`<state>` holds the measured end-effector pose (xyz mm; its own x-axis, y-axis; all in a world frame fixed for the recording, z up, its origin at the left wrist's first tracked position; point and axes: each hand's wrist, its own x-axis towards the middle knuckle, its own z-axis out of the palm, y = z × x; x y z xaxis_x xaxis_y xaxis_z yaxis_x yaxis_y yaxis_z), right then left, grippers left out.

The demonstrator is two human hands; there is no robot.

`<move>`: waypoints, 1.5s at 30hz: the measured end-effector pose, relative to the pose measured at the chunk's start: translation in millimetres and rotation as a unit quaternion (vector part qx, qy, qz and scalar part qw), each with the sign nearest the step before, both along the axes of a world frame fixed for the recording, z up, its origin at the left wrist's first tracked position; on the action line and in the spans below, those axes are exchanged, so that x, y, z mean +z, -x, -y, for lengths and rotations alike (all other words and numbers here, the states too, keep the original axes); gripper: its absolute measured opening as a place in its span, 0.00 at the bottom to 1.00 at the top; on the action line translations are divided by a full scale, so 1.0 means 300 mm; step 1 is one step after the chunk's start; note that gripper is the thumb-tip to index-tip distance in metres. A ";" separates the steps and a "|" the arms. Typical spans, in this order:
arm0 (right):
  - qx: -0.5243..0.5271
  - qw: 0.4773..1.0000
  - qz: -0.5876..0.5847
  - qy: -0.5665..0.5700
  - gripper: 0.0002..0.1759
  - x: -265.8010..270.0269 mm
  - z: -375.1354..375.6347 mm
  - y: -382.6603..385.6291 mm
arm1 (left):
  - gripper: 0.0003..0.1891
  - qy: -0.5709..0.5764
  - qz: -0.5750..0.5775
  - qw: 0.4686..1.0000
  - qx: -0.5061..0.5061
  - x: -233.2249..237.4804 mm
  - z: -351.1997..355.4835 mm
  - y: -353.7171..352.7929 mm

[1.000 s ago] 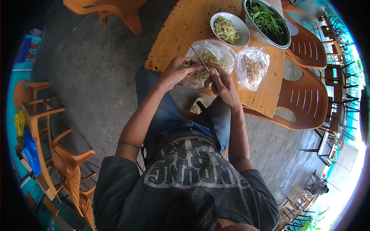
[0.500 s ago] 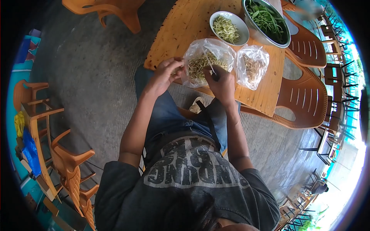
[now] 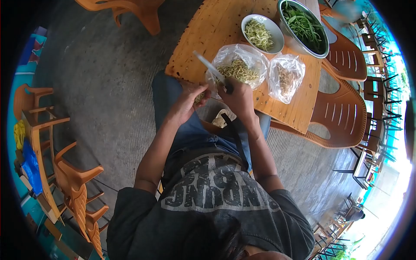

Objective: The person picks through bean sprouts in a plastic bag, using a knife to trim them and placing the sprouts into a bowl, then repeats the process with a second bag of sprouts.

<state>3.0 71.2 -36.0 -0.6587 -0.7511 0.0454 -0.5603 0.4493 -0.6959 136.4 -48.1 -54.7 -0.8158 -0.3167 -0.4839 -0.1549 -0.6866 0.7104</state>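
Observation:
My left hand (image 3: 187, 103) is closed on a small bunch of bean sprouts (image 3: 199, 97), just off the table's near edge. In my right hand (image 3: 239, 98) is a knife, its pale blade (image 3: 208, 66) slanting up and to the left. Both hands are close together, in front of an open clear plastic bag (image 3: 260, 65) of bean sprouts. To its right lies a second clear bag (image 3: 299, 69) with brownish scraps. Behind them stands a white bowl (image 3: 278, 42) with pale cut sprouts. A metal bowl (image 3: 319, 55) of green leaves is beside it.
The wooden table (image 3: 186, 54) has its near edge by my knees. Orange plastic chairs (image 3: 346, 106) stand along its right side, with another chair (image 3: 149, 19) at the upper left. More chairs and a wooden bench (image 3: 41, 164) are along the left wall.
My right hand has shifted left and down, closer to my left hand. The blade has swung from over the bag to point left. My left hand has moved slightly down and right.

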 end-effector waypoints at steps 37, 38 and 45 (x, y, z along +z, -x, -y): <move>0.048 0.882 0.444 0.151 0.20 0.082 -0.119 0.045 | 0.06 0.159 0.000 0.987 0.010 0.068 -0.030 0.164; 0.048 0.881 0.446 0.154 0.19 0.081 -0.118 0.044 | 0.06 0.169 0.004 0.986 0.008 0.068 -0.030 0.165; 0.033 0.945 0.294 0.141 0.18 0.000 -0.105 0.047 | 0.07 0.345 -0.026 0.938 -0.014 0.035 -0.016 0.168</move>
